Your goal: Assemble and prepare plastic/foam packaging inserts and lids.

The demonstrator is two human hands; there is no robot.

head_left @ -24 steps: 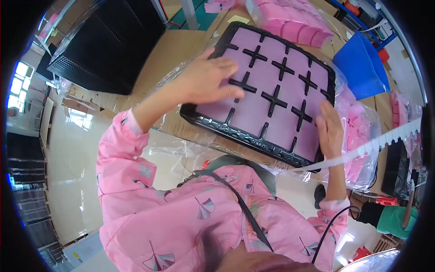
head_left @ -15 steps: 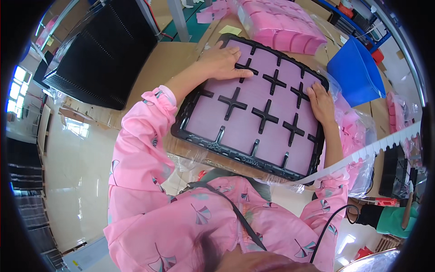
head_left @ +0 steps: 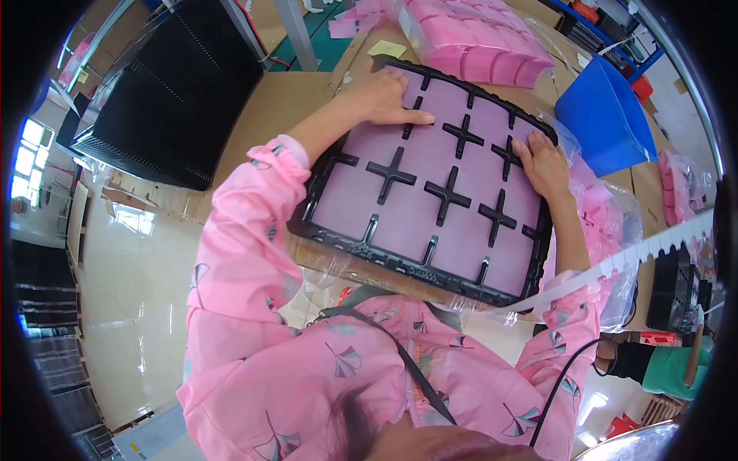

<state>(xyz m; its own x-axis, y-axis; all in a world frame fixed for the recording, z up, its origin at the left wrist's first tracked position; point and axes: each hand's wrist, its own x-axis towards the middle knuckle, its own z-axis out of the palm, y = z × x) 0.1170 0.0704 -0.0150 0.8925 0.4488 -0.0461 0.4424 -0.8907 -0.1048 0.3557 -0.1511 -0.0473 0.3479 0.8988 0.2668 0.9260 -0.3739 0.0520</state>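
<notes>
In front of me on the table lies a black plastic tray [head_left: 400,266] with raised cross-shaped dividers. Pink-lilac material [head_left: 419,219], apparently foam, fills the spaces between the crosses. Across the tray's far left corner lies my left hand [head_left: 382,98], its thumb stretched out toward a cross and its other fingers over the rim side. My right hand [head_left: 546,165] rests on the right edge, fingers apart and slightly bent over the pink surface. Neither hand is closed around anything.
A tall stack of black trays [head_left: 169,100] stands at the left. Behind the tray sits a wrapped block of pink foam [head_left: 480,42]. A blue bin [head_left: 603,111] and clear plastic wrap [head_left: 619,211] are at the right. Another person in green [head_left: 676,367] is at the lower right.
My left hand has shifted slightly, its fingers drawn closer to the rim. My right hand has moved a little up and left. The tray has barely moved.
</notes>
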